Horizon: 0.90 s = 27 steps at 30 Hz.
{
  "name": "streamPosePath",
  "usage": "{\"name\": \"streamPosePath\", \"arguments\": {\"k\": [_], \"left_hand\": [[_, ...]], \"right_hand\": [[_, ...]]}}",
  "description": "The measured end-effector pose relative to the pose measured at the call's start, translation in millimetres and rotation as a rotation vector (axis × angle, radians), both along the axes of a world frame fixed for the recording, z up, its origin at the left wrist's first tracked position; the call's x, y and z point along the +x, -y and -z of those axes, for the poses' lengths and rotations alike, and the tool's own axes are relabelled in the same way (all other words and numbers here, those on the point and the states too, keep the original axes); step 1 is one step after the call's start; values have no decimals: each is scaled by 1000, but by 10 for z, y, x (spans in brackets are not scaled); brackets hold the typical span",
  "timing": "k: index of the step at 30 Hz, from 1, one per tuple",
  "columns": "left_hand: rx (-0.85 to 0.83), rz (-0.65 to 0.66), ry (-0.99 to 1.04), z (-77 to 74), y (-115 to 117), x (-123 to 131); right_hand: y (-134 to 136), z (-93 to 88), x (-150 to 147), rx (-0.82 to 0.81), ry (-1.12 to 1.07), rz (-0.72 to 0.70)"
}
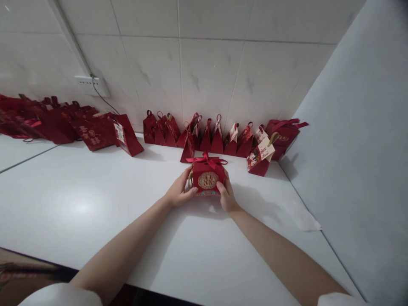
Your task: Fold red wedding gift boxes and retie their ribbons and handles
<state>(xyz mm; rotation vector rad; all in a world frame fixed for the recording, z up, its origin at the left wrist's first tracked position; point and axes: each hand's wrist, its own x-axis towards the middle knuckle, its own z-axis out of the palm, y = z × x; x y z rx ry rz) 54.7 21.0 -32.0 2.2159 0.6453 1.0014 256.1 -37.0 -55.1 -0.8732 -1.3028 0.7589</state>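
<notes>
- Nearest, a white sleeve [62, 296] shows at each lower corner, and two bare forearms [127, 245] reach forward over the white table [188, 255].
- The left hand [180, 188] is closed on the left side of the red box [199, 171]; its thumb lies at the lower front corner, and its other fingers are partly hidden.
- The right hand [228, 196] is closed on the right side, with its thumb on the front, just beside the gold medallion [208, 180].
- So the box is held between the two hands, upright, its front turned to the person. Whether its bottom touches the table, I cannot tell.
- The red bow [206, 160] is on top of the box, higher than both thumbs.
- Just behind the box stands one narrow carton [188, 148], and behind this a row of red cartons [217, 143].
- To the right stands a tagged carton [259, 162]; to the left, many red bags [60, 126].
- Farthest is the tiled wall [153, 68], with a socket [92, 86] at left.
</notes>
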Motion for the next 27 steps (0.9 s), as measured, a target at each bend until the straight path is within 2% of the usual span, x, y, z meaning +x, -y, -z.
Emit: {"name": "streamPosePath", "arguments": {"k": [3, 7, 10, 14, 17, 22, 27], "left_hand": [[165, 48, -56, -47, -22, -77], [195, 6, -50, -61, -27, -84], [43, -24, 19, -22, -16, -8], [-319, -209, 74, 63, -47, 86], [-428, -264, 113, 104, -83, 96], [-469, -269, 110, 137, -95, 99], [-429, -290, 197, 209, -125, 151]], "right_hand": [[74, 25, 19, 62, 79, -12], [98, 26, 17, 43, 178, 38], [36, 8, 21, -36, 128, 12], [-64, -28, 52, -147, 83, -163], [-82, -44, 64, -174, 64, -203], [-71, 2, 35, -226, -68, -152], [-113, 69, -2, -193, -48, 124]]}}
